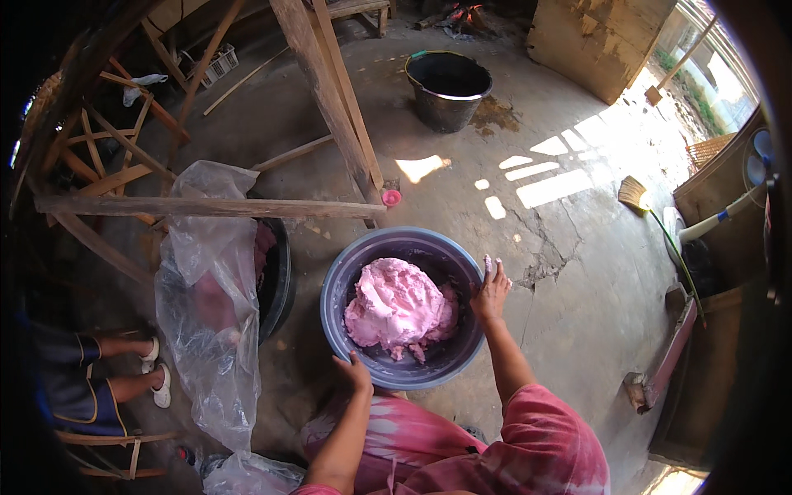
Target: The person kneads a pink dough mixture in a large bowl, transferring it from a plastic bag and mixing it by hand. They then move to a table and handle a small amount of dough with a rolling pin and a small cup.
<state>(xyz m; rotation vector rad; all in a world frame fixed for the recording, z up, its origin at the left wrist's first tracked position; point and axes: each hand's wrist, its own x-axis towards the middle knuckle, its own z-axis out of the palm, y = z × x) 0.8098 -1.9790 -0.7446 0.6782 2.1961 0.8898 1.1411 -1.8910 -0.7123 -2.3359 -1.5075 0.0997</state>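
A round grey-blue basin (pixel 332 351) stands on the floor in front of me. Inside lies a big lump of pink dough (pixel 396 304), with small crumbs beside it. At the basin's near left side, my left hand (pixel 355 373) grips the rim. My right hand (pixel 492 295) holds the right side of the rim, its fingers stretched along the outside and pink-white residue on the fingertips. To the left, clear plastic sheeting (pixel 210 272) partly covers a dark tub (pixel 280 285) that contains more pink material.
Wooden beams (pixel 223 208) form a frame at the left, one ending just beyond the basin. A black bucket (pixel 450 111) stands farther back, near a small fire (pixel 466 15). A broom (pixel 634 195) lies at right. Another person's feet (pixel 157 375) show at left.
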